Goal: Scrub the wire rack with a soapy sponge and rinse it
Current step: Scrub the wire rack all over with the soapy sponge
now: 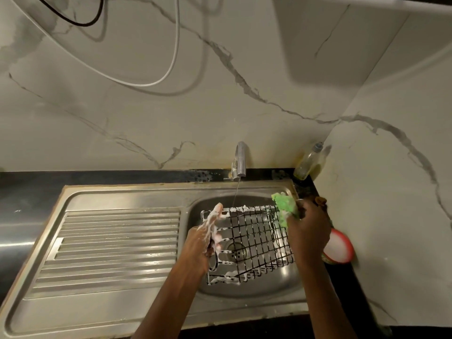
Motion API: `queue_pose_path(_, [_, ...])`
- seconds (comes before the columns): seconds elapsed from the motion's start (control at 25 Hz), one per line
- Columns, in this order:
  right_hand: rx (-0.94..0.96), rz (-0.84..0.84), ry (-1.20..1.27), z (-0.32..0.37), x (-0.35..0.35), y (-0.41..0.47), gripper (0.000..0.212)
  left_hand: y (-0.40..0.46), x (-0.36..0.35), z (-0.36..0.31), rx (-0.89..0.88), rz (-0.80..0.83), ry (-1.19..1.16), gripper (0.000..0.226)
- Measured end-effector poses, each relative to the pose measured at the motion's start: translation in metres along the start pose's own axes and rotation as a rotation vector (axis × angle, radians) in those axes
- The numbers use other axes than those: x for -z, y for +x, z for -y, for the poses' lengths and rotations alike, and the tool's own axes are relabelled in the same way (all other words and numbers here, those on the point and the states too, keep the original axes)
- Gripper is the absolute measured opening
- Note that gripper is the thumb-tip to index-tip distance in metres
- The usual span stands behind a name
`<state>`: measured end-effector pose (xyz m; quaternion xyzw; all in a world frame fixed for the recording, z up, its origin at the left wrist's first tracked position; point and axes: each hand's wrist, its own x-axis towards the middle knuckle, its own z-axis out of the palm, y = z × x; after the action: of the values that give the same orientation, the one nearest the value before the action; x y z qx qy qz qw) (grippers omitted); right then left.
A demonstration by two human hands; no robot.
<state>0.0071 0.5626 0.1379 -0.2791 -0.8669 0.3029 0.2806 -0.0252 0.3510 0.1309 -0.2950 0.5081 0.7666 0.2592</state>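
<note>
The black rectangular wire rack (249, 241), streaked with white foam along its edges, is being held over the round steel sink bowl (256, 287) at lower centre of the frame, above the drain (238, 250). It is being kept tilted, the far edge raised toward the tap, apparently so that foam and water can run off into the bowl rather than onto the counter.

The rack's left side is being gripped by the left hand (208, 238), which is coated in suds; the fingers are curled round the frame wire, with one finger extended upward along the corner. This grip is judged to be steadying the rack against the scrubbing pressure.

A crumpled green sponge (285, 204) is being pinched in the right hand (308, 226) and pressed against the rack's upper right corner, where foam is thinner; scrubbing is judged to be under way, with rinsing only partly begun.

A thin stream of water is being delivered by the grey metal tap (240, 159) onto the rack's far edge.

Outward, the ribbed steel draining board (115, 241) is lying at left. A clear bottle of yellowish liquid (308, 162) is leaning in the wall corner at right, and a red-rimmed round container (340, 248) is being partly hidden behind the right forearm.
</note>
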Motion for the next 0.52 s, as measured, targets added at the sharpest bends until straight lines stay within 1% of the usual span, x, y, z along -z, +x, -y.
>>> queue_pose_path(0.04, [0.080,-0.050,-0.072,0.007,-0.005,-0.007,0.026,0.002,-0.002,0.002,-0.007,-0.010,0.022,0.037])
queue_pose_path(0.08, [0.151,-0.042,-0.074,0.016,-0.012,-0.019,0.028,0.003,-0.004,0.003,-0.014,-0.015,0.032,0.038])
queue_pose_path(0.16, [0.328,0.020,-0.006,0.033,-0.025,-0.056,0.029,0.003,-0.007,0.006,-0.016,0.015,-0.007,0.032])
queue_pose_path(0.24, [0.566,0.063,0.034,0.036,-0.029,-0.084,0.029,0.003,-0.006,0.008,-0.071,0.069,-0.048,0.022])
queue_pose_path(0.28, [0.665,0.093,0.042,0.032,-0.027,-0.085,0.030,0.003,-0.005,0.008,-0.106,0.074,-0.047,0.026])
queue_pose_path(0.32, [0.723,0.107,0.019,0.024,-0.023,-0.077,0.030,0.004,-0.002,0.010,-0.130,0.056,-0.035,0.034])
queue_pose_path(0.36, [0.733,0.093,-0.045,0.013,-0.021,-0.066,0.027,0.004,-0.002,0.011,-0.134,0.028,-0.023,0.043])
queue_pose_path(0.4, [0.689,0.077,-0.111,0.002,-0.019,-0.053,0.027,0.003,-0.001,0.012,-0.127,-0.007,-0.006,0.053])
queue_pose_path(0.48, [0.457,0.041,-0.148,-0.012,-0.017,-0.031,0.040,0.001,-0.001,0.009,-0.125,-0.045,0.005,0.069])
queue_pose_path(0.52, [0.364,0.036,-0.094,-0.007,-0.019,-0.031,0.043,0.001,-0.002,0.008,-0.124,-0.069,0.009,0.068])
